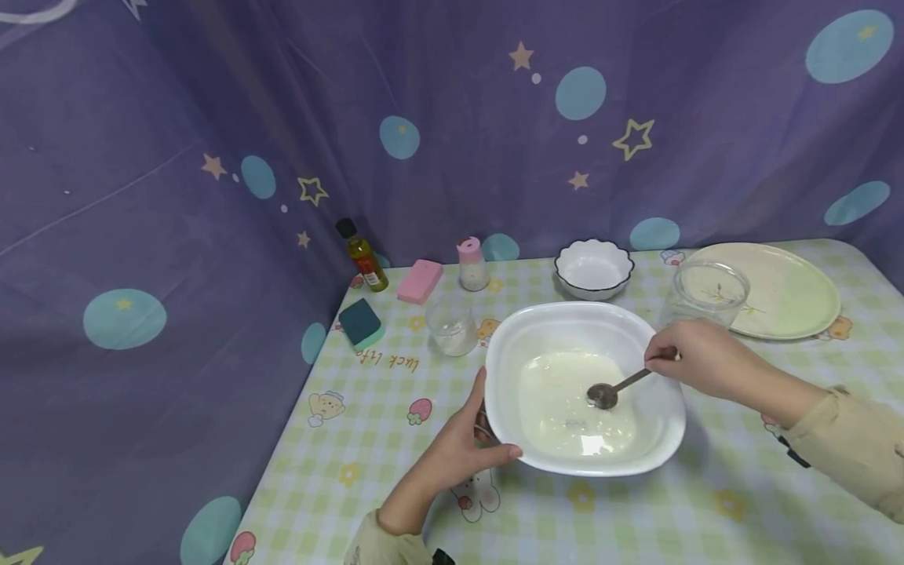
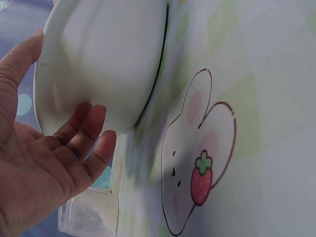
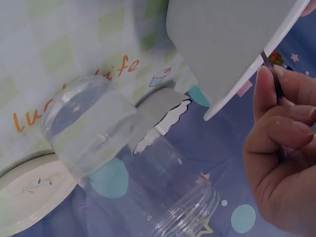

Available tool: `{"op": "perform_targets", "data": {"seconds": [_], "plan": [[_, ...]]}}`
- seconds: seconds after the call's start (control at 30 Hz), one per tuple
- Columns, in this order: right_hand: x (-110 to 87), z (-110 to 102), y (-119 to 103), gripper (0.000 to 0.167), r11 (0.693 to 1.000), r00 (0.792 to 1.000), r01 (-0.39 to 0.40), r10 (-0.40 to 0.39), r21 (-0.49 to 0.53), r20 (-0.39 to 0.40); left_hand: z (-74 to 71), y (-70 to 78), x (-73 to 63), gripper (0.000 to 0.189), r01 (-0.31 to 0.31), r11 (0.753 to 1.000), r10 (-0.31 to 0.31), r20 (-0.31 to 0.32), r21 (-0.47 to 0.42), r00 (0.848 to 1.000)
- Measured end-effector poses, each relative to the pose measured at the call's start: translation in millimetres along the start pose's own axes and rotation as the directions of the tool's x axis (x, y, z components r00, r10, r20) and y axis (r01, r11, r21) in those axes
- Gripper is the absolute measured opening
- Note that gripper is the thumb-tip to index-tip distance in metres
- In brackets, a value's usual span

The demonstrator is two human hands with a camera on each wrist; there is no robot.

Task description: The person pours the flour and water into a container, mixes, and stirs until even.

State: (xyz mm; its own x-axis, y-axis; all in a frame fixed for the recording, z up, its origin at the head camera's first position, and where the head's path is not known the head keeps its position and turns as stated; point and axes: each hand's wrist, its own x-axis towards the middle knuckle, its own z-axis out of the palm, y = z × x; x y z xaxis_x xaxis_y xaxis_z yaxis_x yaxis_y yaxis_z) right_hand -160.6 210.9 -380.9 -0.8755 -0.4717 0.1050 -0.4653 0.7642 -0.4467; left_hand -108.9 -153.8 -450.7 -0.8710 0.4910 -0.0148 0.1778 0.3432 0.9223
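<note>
A white basin (image 1: 499, 369) holds a pale, milky liquid (image 1: 558, 392) and stands in the middle of the table. My left hand (image 1: 459, 447) grips its near left side, thumb over the rim and fingers against the outer wall. In the left wrist view those fingers (image 2: 91, 133) bend against the basin's side (image 2: 113, 64). Above the right rim, my right hand (image 1: 706, 357) pinches the handle of a dark metal spoon (image 1: 603, 395), whose bowl is at the liquid. The right wrist view shows the handle (image 3: 271, 69) between thumb and forefinger.
Behind my right hand stands a clear jar (image 1: 695, 294), beside a pale oval plate (image 1: 805, 302). Farther back are a scalloped bowl (image 1: 595, 267), a pink-topped shaker (image 1: 472, 267), a pink block (image 1: 420, 281) and an oil bottle (image 1: 366, 259). A glass cup (image 1: 452, 329) and a sponge (image 1: 361, 323) sit left.
</note>
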Motion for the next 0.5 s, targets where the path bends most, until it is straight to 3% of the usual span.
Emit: {"op": "perform_targets", "data": {"seconds": [0.33,0.5], "plan": [[-5.7,-2.0,-1.6,0.018,0.996,0.993,0.030,-0.040,0.081,0.115,0.0,-0.3,-1.0,0.112,0.011,1.000,-0.011,-0.005,0.005,1.000],[-4.6,3.0,-4.7,0.016,0.989,0.988,0.052,-0.071,0.139,0.137,0.4,-0.5,-0.3,0.112,0.003,1.000,-0.003,-0.007,0.008,1.000]]}}
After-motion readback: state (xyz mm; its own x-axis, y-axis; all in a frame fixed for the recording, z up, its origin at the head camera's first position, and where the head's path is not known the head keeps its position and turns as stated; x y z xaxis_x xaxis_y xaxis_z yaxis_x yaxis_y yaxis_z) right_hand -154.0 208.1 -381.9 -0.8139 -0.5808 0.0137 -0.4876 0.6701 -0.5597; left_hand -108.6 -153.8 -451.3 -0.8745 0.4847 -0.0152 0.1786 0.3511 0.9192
